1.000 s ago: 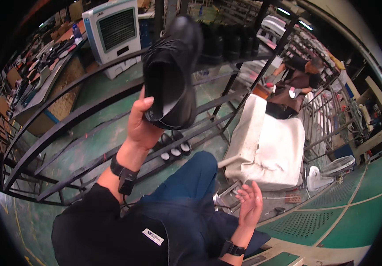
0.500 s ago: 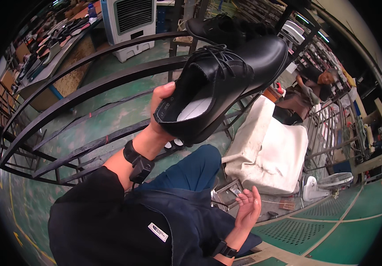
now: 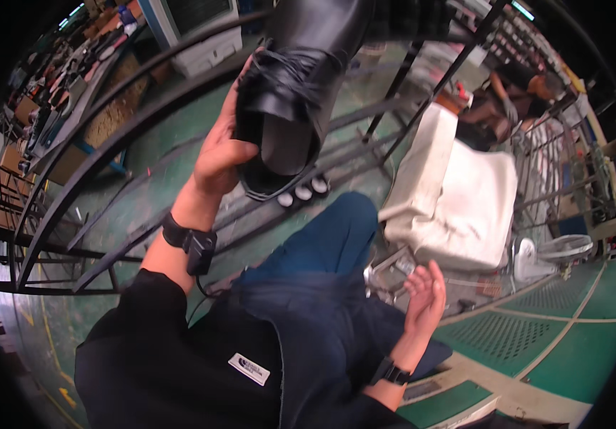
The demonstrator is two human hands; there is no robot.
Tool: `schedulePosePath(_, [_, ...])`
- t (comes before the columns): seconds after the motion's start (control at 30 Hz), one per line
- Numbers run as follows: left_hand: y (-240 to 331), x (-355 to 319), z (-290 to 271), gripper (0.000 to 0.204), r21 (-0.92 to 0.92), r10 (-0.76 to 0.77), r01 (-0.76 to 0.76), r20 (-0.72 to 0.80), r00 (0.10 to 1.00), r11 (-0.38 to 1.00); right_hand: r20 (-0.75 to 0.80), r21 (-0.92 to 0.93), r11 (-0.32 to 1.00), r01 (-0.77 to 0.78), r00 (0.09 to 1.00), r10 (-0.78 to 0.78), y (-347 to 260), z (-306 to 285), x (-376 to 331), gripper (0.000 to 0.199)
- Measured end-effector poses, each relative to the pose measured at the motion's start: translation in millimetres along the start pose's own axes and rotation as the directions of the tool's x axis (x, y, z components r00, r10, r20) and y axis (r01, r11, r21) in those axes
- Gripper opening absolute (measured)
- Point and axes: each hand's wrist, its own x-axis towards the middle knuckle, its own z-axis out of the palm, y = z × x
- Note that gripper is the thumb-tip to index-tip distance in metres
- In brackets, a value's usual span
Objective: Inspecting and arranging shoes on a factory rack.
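My left hand (image 3: 216, 151) grips a black leather lace-up shoe (image 3: 309, 34) from its left side, with the thumb at the opening's rim. The toe points away from me and runs out of the top of the view. Its pale insole (image 3: 283, 146) shows through the opening, and the laces are in place. My right hand (image 3: 424, 297) is raised at the lower right, fingers loosely spread and holding nothing. It is close to the green perforated panel and apart from the shoe.
A black metal rack (image 3: 90, 150) stretches along the left and behind the shoe. White-ended round things (image 3: 303, 192) show below the shoe. Right of centre stands a bulky form under whitish cloth (image 3: 476, 204). Further right are a white fan (image 3: 537, 261), a green perforated panel (image 3: 504, 339) and another person (image 3: 512, 100).
My left hand has swung the shoe to the left and upward in view, turning its opening more toward me. My right hand appears slightly higher and further right. The whole view has shifted.
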Motion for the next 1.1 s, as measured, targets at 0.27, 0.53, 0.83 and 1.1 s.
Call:
schedulePosePath(0.27, [-144, -64, -103, 0.081, 0.632, -0.593, 0.384, 0.150, 0.791, 0.673, -0.054, -0.034, 0.979, -0.203, 0.978, 0.201, 21, 6, 2, 0.049])
schedulePosePath(0.53, [-368, -228, -207, 0.072, 0.025, -0.924, 0.999, -0.381, 0.041, 0.034, -0.285, -0.143, 0.933, -0.330, 0.916, 0.281, 16, -2, -25, 0.052])
schedulePosePath(0.83, [-435, -294, -297, 0.052, -0.646, -0.927, 0.754, -0.346, -0.148, 0.121, -0.413, -0.220, 0.831, -0.510, 0.821, 0.394, 1, 12, -35, 0.048])
schedulePosePath(1.1, [-403, -214, -257, 0.066, -0.301, -0.895, 0.952, -0.409, -0.178, -0.052, -0.437, -0.272, 0.797, -0.540, 0.807, 0.398, -8, 26, -29, 0.047])
